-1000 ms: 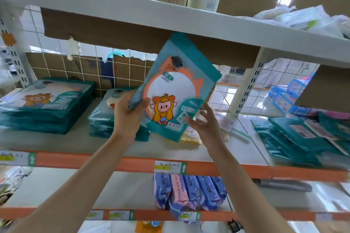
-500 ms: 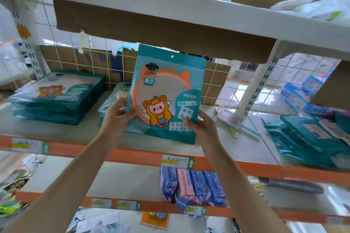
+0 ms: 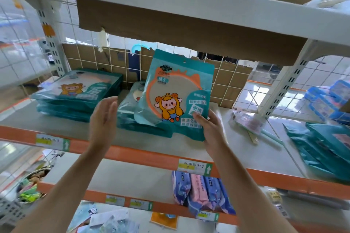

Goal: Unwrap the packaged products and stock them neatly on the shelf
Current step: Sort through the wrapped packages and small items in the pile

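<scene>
The right hand [image 3: 212, 128] pinches the lower right corner of the teal mirror package [image 3: 178, 96]: its thumb lies curled over the printed front just beside the edge, and the other fingers go behind the pack, out of sight. The left hand [image 3: 103, 119] holds nothing. Its fingers [image 3: 109, 104] are straight and close together, the palm turned toward the package, the tips a little blurred. A clear gap lies between them and the pack's left edge, so only the right hand has hold of it.

The package stands nearly upright, its top leaning slightly away, the cartoon figure and round orange-rimmed window facing the camera. Its lower part sits in front of and over the right end of the middle stack [image 3: 130, 117] of like teal packs lying flat; whether its bottom edge touches that stack or the shelf [image 3: 132, 155] cannot be told. The left hand's fingertips are in front of the same stack's left end.

Further left on the shelf board lies a taller left stack [image 3: 79, 96] of the same packs, apart from the middle one. To the right of the held package lie a small pink packet [image 3: 248, 121] with thin sticks, and beyond them a loose right pile [image 3: 322, 143] of teal packs. A wire grid [image 3: 94, 56] backed with cardboard closes the rear. On the shelf below, under a price label [image 3: 195, 166], stand blue and pink wipes packets [image 3: 200, 193].
</scene>
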Demonstrator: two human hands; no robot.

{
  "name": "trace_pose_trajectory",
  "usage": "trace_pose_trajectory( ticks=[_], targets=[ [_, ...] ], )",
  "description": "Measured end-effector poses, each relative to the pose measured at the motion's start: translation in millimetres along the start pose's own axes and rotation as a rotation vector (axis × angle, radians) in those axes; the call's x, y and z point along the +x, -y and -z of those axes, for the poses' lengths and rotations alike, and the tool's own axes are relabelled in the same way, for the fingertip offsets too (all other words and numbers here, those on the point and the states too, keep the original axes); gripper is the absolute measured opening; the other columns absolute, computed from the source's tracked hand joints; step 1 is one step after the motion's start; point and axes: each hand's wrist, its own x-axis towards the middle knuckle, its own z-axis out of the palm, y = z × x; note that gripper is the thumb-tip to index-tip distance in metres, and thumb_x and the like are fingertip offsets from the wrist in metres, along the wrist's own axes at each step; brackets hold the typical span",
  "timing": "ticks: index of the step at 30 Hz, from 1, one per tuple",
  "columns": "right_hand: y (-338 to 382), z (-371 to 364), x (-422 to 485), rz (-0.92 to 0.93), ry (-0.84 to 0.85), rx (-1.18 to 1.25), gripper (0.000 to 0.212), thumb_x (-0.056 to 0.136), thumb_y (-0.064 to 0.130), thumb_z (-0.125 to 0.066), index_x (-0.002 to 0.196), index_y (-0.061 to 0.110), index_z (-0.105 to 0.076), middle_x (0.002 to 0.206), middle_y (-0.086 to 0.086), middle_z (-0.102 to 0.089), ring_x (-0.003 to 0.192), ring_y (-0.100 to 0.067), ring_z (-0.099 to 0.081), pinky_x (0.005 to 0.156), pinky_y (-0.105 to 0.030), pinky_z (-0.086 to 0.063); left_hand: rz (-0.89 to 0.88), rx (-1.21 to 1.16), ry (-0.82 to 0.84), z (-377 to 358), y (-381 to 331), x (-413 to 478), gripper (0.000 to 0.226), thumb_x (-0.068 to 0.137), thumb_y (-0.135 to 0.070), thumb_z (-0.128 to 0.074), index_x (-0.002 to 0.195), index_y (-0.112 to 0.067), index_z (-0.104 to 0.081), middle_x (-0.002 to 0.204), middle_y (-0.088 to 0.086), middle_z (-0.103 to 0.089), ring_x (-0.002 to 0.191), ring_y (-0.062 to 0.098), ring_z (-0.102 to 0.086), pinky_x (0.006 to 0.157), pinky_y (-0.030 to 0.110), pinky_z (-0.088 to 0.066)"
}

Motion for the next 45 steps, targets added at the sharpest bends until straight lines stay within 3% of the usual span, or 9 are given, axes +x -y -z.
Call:
trace_pose_trajectory(
  ticks=[5, 8, 17, 26, 30, 33, 37, 40, 45],
  targets=[
    [4, -11, 20, -0.034, -0.071, -0.042, 0.02, 0.087, 0.007, -0.061, 0.107, 0.011, -0.059, 0.094, -0.007, -0.069, 0.076, -0.019, -0.069, 0.057, -0.027, -0.057, -0.012, 0.649, 0.193, 31, 62, -12, 0.031, 0.096, -0.026, -0.041, 0.113, -0.007, -0.06, 0.114, 0.016, -0.058, 0.097, 0.037, -0.058, 0.081, 0.047, -0.044],
    [2, -24, 35, -0.087, -0.115, -0.12, 0.015, 0.088, 0.011, -0.062, 0.102, 0.014, -0.06, 0.092, -0.005, -0.069, 0.079, -0.019, -0.068, 0.061, -0.027, -0.057, 0.016, 0.839, 0.315, 29, 70, -8, 0.041, 0.098, -0.035, -0.039, 0.124, -0.009, -0.056, 0.127, 0.012, -0.055, 0.115, 0.035, -0.05, 0.099, 0.048, -0.035],
    [-3, -59, 69, -0.202, -0.106, -0.224, 0.017, 0.088, 0.009, -0.062, 0.104, 0.004, -0.06, 0.098, -0.01, -0.068, 0.076, -0.018, -0.066, 0.063, -0.026, -0.054, -0.018, 0.9, 0.371, 18, 71, 6, 0.089, 0.08, -0.07, -0.004, 0.143, -0.015, -0.034, 0.146, 0.007, -0.039, 0.134, 0.026, -0.034, 0.111, 0.041, -0.023],
    [-14, -59, 72, -0.153, -0.12, -0.45, 0.009, 0.088, 0.022, -0.064, 0.087, 0.015, -0.059, 0.097, -0.007, -0.069, 0.08, -0.018, -0.068, 0.066, -0.027, -0.055, -0.037, 0.896, 0.365, 18, 75, 7, 0.085, 0.081, -0.066, -0.003, 0.145, -0.017, -0.031, 0.148, 0.005, -0.036, 0.139, 0.022, -0.028, 0.113, 0.038, -0.016],
    [-11, -62, 73, -0.174, -0.102, -0.367, 0.016, 0.088, 0.018, -0.064, 0.097, 0.005, -0.061, 0.093, -0.008, -0.068, 0.07, -0.013, -0.065, 0.047, -0.017, -0.049, -0.019, 0.882, 0.338, 18, 73, 5, 0.086, 0.08, -0.066, -0.004, 0.145, -0.018, -0.032, 0.147, 0.005, -0.038, 0.137, 0.023, -0.032, 0.112, 0.038, -0.02],
    [-7, -65, 76, -0.171, -0.116, -0.343, 0.009, 0.087, 0.016, -0.064, 0.088, 0.008, -0.059, 0.085, -0.005, -0.066, 0.066, -0.012, -0.064, 0.045, -0.015, -0.049, -0.013, 0.881, 0.336, 18, 73, 5, 0.085, 0.08, -0.066, -0.004, 0.145, -0.019, -0.032, 0.147, 0.005, -0.038, 0.136, 0.024, -0.034, 0.112, 0.038, -0.021],
    [-14, -67, 80, -0.059, -0.113, -0.617, 0.014, 0.087, 0.026, -0.065, 0.087, 0.013, -0.06, 0.093, -0.006, -0.069, 0.072, -0.014, -0.066, 0.051, -0.021, -0.049, 0.005, 0.889, 0.337, 17, 74, 6, 0.085, 0.079, -0.066, -0.004, 0.145, -0.019, -0.032, 0.146, 0.005, -0.039, 0.135, 0.024, -0.035, 0.111, 0.039, -0.023],
    [-20, -66, 80, 0.081, -0.135, -0.896, 0.023, 0.086, 0.034, -0.065, 0.096, 0.013, -0.063, 0.091, 0.001, -0.065, 0.082, -0.016, -0.065, 0.07, -0.032, -0.056, 0.007, 0.884, 0.337, 18, 75, 5, 0.084, 0.08, -0.066, -0.005, 0.144, -0.019, -0.033, 0.145, 0.005, -0.041, 0.134, 0.025, -0.036, 0.109, 0.04, -0.025],
    [-27, -63, 79, 0.133, -0.169, -1.02, 0.04, 0.087, 0.042, -0.062, 0.113, 0.012, -0.06, 0.096, 0.003, -0.061, 0.087, -0.015, -0.06, 0.076, -0.038, -0.054, 0.018, 0.879, 0.337, 17, 73, 6, 0.086, 0.078, -0.067, -0.005, 0.144, -0.019, -0.033, 0.145, 0.006, -0.041, 0.134, 0.025, -0.036, 0.11, 0.04, -0.024]
  ],
)
